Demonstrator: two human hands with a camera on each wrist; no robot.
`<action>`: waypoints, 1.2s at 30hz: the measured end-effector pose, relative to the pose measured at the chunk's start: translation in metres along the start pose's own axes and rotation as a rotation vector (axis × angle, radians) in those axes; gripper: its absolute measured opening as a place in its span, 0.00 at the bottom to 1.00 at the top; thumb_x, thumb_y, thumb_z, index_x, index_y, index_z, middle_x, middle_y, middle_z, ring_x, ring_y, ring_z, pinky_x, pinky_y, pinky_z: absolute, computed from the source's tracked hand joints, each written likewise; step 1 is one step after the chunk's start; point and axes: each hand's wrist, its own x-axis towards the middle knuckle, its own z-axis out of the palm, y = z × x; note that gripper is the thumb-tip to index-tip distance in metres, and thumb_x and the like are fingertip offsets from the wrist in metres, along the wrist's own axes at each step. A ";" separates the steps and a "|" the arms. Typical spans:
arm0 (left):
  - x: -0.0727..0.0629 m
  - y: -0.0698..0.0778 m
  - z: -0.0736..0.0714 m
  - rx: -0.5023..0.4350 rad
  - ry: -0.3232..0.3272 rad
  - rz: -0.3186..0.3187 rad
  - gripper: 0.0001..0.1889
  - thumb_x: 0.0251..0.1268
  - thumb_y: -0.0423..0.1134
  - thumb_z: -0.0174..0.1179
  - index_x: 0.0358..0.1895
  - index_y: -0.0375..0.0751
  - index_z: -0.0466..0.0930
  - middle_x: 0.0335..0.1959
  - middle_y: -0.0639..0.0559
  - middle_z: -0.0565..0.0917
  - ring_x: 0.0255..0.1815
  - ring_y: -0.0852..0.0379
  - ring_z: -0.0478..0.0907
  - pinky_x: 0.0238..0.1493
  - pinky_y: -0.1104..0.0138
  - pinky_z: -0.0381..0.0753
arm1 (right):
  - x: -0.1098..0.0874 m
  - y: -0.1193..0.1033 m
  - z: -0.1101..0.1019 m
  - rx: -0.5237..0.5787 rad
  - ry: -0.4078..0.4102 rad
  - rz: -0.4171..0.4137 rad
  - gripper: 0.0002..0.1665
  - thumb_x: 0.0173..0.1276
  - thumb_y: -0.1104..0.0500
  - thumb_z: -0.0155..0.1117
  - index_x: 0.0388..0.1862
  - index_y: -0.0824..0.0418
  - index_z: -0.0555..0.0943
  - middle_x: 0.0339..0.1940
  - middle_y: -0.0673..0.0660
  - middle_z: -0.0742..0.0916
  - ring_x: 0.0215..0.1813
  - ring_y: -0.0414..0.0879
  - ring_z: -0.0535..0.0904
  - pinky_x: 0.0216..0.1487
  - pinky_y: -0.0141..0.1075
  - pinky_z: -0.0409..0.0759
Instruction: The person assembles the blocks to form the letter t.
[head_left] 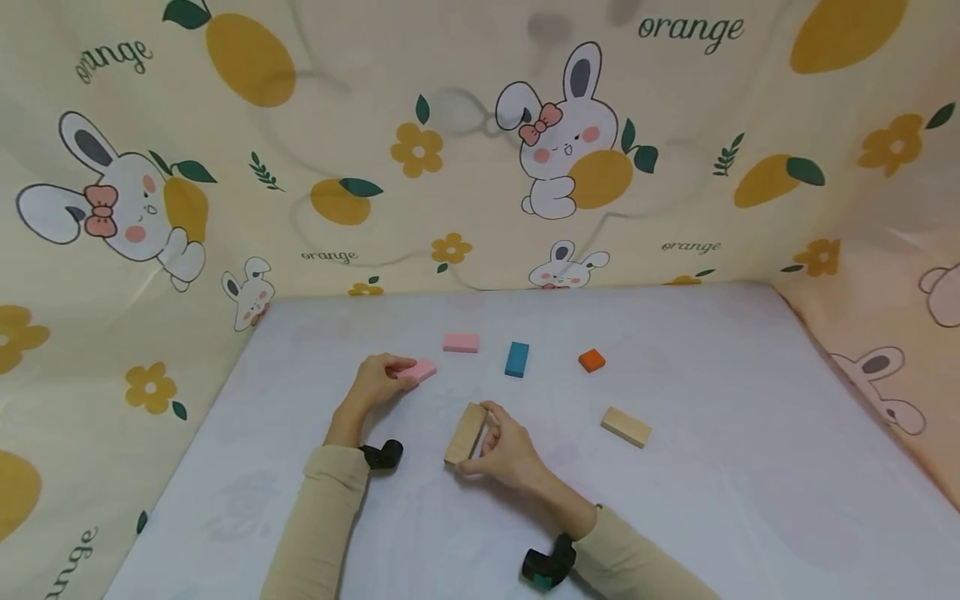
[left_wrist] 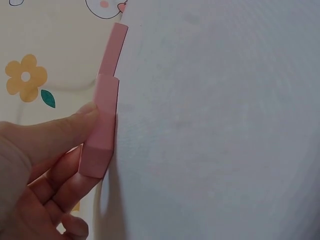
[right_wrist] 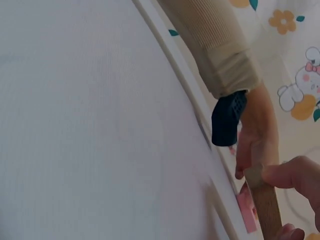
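Observation:
My left hand (head_left: pixel 376 381) pinches a pink block (head_left: pixel 420 371) between thumb and fingers, near the far part of the table. In the left wrist view the thumb lies along one side of this pink block (left_wrist: pixel 104 125). My right hand (head_left: pixel 510 450) holds a plain wooden block (head_left: pixel 466 433) by its two ends, close in front of me. The right wrist view shows the wooden block (right_wrist: pixel 264 202) between thumb and fingertip, with the left hand beyond it. A second pink block (head_left: pixel 461 343) lies just behind and right of the left hand.
A blue block (head_left: pixel 517 359) and a small orange block (head_left: pixel 592 361) lie right of the pink ones. Another wooden block (head_left: pixel 626 427) is to the right of my right hand. A patterned cloth (head_left: pixel 480 167) rises behind the white table (head_left: pixel 712 500).

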 end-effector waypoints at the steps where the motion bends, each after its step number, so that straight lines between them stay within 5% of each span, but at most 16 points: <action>1: 0.000 0.000 0.000 -0.003 -0.003 -0.006 0.18 0.57 0.36 0.68 0.52 0.37 0.83 0.46 0.38 0.84 0.40 0.53 0.75 0.37 0.73 0.69 | -0.001 0.001 -0.002 -0.002 -0.011 -0.008 0.54 0.41 0.64 0.79 0.69 0.68 0.63 0.18 0.49 0.73 0.22 0.38 0.67 0.23 0.26 0.65; 21: 0.001 0.000 0.000 0.017 -0.017 -0.045 0.19 0.59 0.38 0.66 0.54 0.40 0.83 0.47 0.40 0.83 0.42 0.53 0.72 0.39 0.73 0.67 | -0.004 0.019 -0.050 -0.134 -0.261 -0.169 0.52 0.46 0.62 0.78 0.70 0.63 0.63 0.18 0.47 0.73 0.22 0.32 0.66 0.26 0.23 0.66; 36: 0.002 0.002 -0.001 0.003 -0.040 -0.076 0.19 0.60 0.39 0.66 0.55 0.40 0.82 0.49 0.40 0.82 0.42 0.54 0.73 0.38 0.73 0.68 | -0.001 0.032 -0.074 -0.142 -0.298 -0.188 0.54 0.46 0.61 0.78 0.72 0.63 0.62 0.18 0.47 0.70 0.23 0.32 0.66 0.27 0.24 0.65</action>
